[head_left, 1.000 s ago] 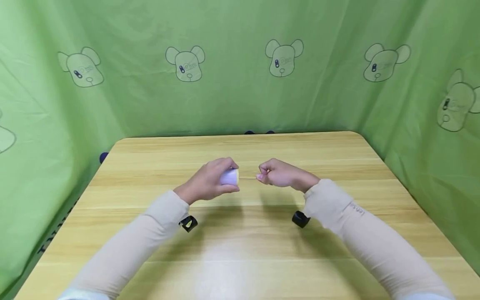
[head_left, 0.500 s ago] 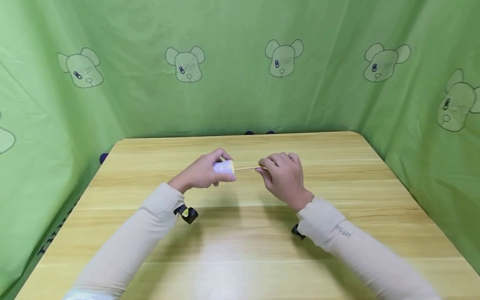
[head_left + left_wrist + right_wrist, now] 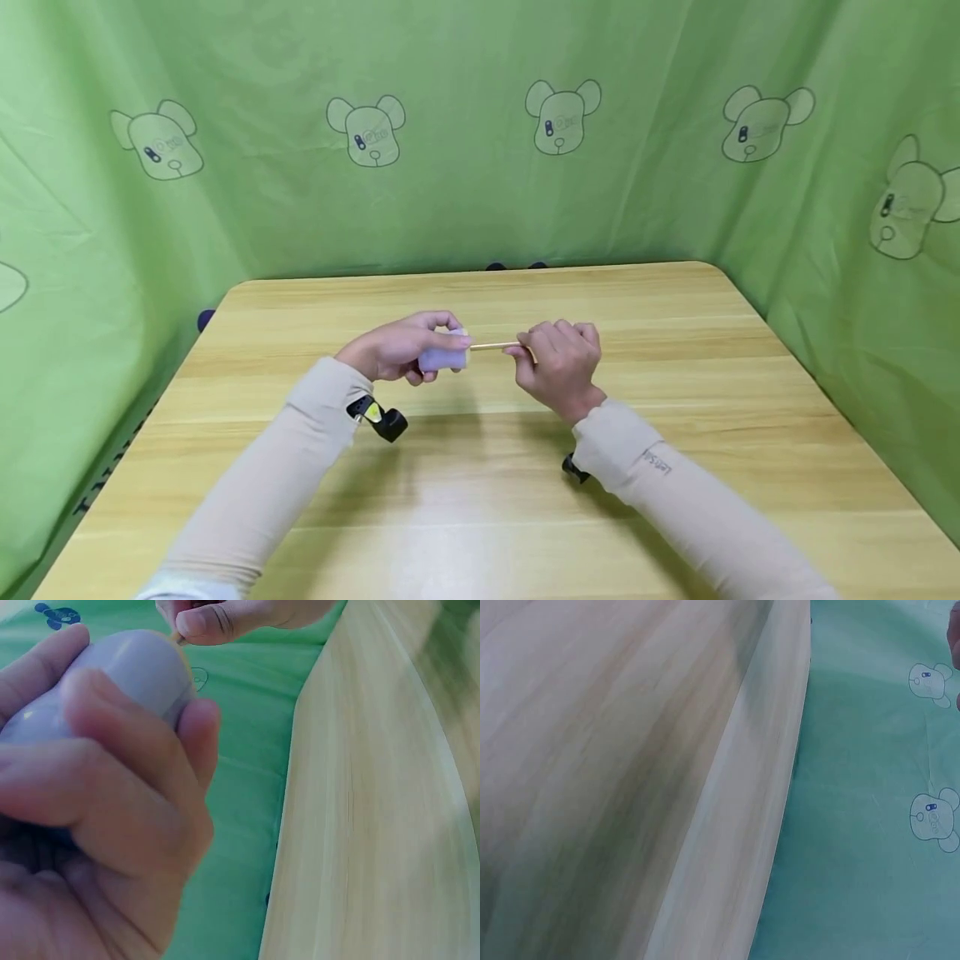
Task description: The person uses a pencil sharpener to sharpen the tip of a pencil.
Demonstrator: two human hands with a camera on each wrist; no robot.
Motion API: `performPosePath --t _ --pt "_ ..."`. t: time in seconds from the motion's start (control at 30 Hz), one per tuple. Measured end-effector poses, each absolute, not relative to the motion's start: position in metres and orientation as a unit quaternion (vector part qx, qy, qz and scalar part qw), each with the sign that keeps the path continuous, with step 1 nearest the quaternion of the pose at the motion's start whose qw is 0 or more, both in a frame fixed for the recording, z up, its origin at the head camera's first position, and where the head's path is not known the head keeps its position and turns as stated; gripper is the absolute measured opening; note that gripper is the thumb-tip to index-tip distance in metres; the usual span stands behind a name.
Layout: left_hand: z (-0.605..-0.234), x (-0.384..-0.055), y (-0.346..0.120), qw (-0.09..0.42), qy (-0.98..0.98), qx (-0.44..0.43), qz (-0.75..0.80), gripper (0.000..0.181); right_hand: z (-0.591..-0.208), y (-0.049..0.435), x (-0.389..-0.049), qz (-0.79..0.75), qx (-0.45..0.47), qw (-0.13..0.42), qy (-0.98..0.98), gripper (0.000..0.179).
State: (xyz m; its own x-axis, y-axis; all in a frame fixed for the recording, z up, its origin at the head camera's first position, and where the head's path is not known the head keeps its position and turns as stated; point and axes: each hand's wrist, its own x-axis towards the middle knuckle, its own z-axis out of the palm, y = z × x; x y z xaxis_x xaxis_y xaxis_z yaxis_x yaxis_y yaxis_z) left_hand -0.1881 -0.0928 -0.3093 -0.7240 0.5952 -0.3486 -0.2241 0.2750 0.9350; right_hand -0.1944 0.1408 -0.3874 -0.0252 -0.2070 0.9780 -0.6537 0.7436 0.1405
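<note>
A small lilac cylinder (image 3: 441, 360) with a yellowish rim is gripped in my left hand (image 3: 393, 346), thumb laid along its side. It lies sideways above the table, rim end towards the right. From that end a thin tan strip (image 3: 493, 346) runs across to my right hand (image 3: 561, 365), whose thumb and fingers pinch its far end. In the left wrist view, curled fingers (image 3: 127, 772) wrap the smooth cylinder (image 3: 142, 667), and the right thumb (image 3: 206, 624) is close to its yellow edge. The right wrist view catches only a sliver of a hand (image 3: 955, 637).
Beneath both hands is a light wood-grain table (image 3: 465, 467). Green curtains (image 3: 465, 208) printed with bear heads stand behind it and at both sides. A black strap (image 3: 386, 421) hangs at the left wrist, another black strap (image 3: 574, 468) at the right.
My right hand has turned so its back faces up, still pinching the strip. The left hand has rolled the cylinder slightly, bringing its thumb across the near side.
</note>
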Motion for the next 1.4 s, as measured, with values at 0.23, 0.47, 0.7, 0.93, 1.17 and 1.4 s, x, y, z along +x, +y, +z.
performPosePath --t 0.23,0.47,0.7,0.93,1.17,1.4 --pt "-0.312 -0.183 -0.089 0.337 0.744 0.128 0.562 0.03 -0.389 0.145 -0.192 0.146 0.326 0.599 -0.716 0.047" --pt "-0.316 -0.182 -0.088 0.312 0.764 0.144 0.546 0.033 -0.388 0.147 -0.189 0.143 0.338 0.552 -0.748 0.046" --pt "-0.318 -0.181 -0.09 0.294 0.77 0.154 0.545 0.034 -0.38 0.147 -0.187 0.17 0.334 0.513 -0.772 0.045" --pt "-0.315 -0.181 -0.092 0.269 0.78 0.165 0.541 0.036 -0.372 0.147 -0.186 0.173 0.342 0.489 -0.783 0.05" --pt "-0.312 -0.18 -0.09 0.224 0.817 0.178 0.5 0.039 -0.365 0.149 -0.183 0.202 0.329 0.391 -0.835 0.041" --pt "-0.316 -0.178 -0.086 0.173 0.848 0.196 0.462 0.041 -0.346 0.151 -0.178 0.221 0.269 0.162 -0.923 0.032"
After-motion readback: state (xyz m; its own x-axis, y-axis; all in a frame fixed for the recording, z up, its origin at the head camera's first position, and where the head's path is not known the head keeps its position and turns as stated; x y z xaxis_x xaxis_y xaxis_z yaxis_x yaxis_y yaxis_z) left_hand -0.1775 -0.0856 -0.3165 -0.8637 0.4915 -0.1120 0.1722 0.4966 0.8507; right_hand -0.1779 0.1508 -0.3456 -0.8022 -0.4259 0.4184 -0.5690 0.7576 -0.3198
